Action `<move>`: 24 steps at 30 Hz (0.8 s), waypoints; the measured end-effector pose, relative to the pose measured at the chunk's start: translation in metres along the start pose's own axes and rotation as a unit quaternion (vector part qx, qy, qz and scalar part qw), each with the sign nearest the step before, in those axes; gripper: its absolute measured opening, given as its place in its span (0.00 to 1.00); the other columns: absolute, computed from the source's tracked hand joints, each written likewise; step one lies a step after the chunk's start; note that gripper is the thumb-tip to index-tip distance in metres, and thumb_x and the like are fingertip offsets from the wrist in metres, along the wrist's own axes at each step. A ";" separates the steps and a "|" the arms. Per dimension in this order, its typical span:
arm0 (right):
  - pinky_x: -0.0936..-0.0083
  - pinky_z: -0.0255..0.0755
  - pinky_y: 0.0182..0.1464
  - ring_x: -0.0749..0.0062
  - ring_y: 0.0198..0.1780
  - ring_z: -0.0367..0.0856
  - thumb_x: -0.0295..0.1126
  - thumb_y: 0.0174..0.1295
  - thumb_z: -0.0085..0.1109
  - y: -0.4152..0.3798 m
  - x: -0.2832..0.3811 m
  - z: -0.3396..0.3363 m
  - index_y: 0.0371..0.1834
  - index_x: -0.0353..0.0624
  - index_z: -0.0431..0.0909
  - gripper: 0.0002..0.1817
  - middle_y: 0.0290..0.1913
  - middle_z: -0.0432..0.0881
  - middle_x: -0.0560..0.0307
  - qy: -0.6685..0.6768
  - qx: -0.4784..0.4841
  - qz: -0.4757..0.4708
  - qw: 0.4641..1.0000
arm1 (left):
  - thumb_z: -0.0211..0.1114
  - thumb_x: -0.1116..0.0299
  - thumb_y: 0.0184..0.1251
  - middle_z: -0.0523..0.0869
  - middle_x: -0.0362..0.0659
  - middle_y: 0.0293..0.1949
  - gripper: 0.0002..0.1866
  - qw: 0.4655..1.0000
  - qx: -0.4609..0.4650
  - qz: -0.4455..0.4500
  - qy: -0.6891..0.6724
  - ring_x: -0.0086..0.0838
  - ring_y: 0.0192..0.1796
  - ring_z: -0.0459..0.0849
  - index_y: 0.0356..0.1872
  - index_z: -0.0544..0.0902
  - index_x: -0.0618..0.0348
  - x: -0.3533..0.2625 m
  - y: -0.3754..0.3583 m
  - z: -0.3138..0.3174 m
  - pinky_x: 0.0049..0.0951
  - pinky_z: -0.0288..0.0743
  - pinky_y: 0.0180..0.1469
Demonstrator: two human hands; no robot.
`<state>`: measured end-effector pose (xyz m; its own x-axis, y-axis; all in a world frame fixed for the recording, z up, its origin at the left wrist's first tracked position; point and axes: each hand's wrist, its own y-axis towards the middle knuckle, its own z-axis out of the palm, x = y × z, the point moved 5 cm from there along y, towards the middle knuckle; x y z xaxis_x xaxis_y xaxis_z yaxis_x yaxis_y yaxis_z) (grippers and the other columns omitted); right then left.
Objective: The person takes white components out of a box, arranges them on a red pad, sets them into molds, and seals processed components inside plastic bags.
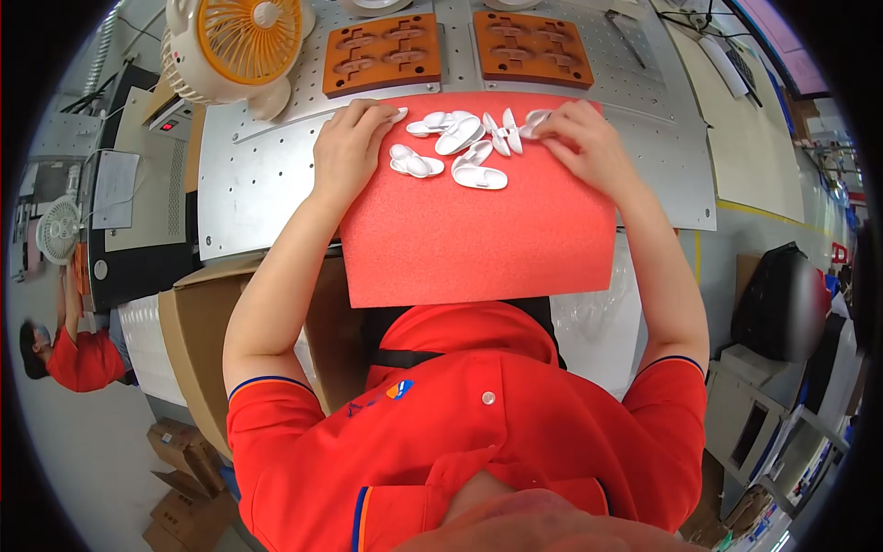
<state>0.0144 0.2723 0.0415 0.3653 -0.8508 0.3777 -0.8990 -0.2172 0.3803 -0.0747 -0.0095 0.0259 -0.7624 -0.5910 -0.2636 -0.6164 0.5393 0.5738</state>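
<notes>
A red foam sheet (478,239) lies in front of me with several small white oval plastic parts (460,135) loosely grouped near its far edge. My left hand (351,147) is at the sheet's far left corner, its thumb and fingers closed on a white plastic part (398,115). On the other side, my right hand (586,143) pinches another white plastic part (535,121) beside the group. A separate overlapping cluster of parts (416,162) sits nearer the left hand. Nearest to me is an elongated part (481,178).
Two orange-brown fixture blocks (384,78) (533,72) with shaped recesses stand on the perforated metal table (276,184) beyond the sheet. At the back left is an orange-and-white fan (250,41). A cardboard box (198,322) is below the table's left front; another person (83,359) is at far left.
</notes>
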 end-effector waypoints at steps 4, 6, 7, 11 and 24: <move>0.74 0.73 0.48 0.69 0.45 0.78 0.27 0.56 0.65 0.002 0.018 -0.006 0.37 0.47 0.84 0.06 0.38 0.78 0.62 0.079 0.104 -0.011 0.991 | 0.65 0.69 0.61 0.83 0.38 0.40 0.07 1.000 0.006 0.004 -0.002 0.36 0.40 0.82 0.40 0.83 0.51 0.002 0.000 0.000 0.34 0.75 0.43; 0.76 0.73 0.48 0.74 0.46 0.78 0.27 0.57 0.64 0.004 0.016 -0.010 0.39 0.45 0.83 0.07 0.41 0.79 0.63 0.232 0.086 0.040 0.968 | 0.65 0.70 0.61 0.83 0.39 0.41 0.07 1.000 0.008 0.003 -0.009 0.37 0.40 0.82 0.41 0.83 0.51 0.001 0.001 0.000 0.34 0.75 0.44; 0.76 0.73 0.48 0.74 0.46 0.78 0.27 0.57 0.64 0.003 0.012 -0.010 0.39 0.45 0.83 0.07 0.41 0.79 0.63 0.232 0.087 0.041 0.968 | 0.65 0.70 0.61 0.83 0.39 0.41 0.07 1.000 0.009 0.003 -0.010 0.37 0.40 0.82 0.41 0.83 0.51 0.001 0.001 0.001 0.34 0.75 0.44; 0.81 0.73 0.48 0.81 0.46 0.76 0.28 0.61 0.61 0.010 -0.009 -0.001 0.48 0.39 0.80 0.13 0.48 0.80 0.62 0.495 0.092 0.216 0.837 | 0.64 0.70 0.63 0.82 0.41 0.41 0.06 0.996 0.047 -0.009 -0.081 0.37 0.40 0.82 0.40 0.83 0.54 0.007 0.005 -0.004 0.33 0.75 0.44; 0.64 0.78 0.45 0.59 0.45 0.82 0.28 0.57 0.58 0.192 0.035 0.106 0.46 0.45 0.82 0.13 0.45 0.83 0.55 -0.114 -0.060 -0.115 0.985 | 0.56 0.73 0.59 0.81 0.38 0.40 0.13 0.984 0.041 0.018 0.173 0.34 0.44 0.83 0.44 0.83 0.49 0.083 0.081 0.024 0.34 0.71 0.49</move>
<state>-0.1709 0.1507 0.0382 0.4799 -0.8742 0.0747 -0.7582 -0.3703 0.5367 -0.1928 -0.0004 0.0320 -0.6803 -0.7317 0.0428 -0.6151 0.6017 0.5095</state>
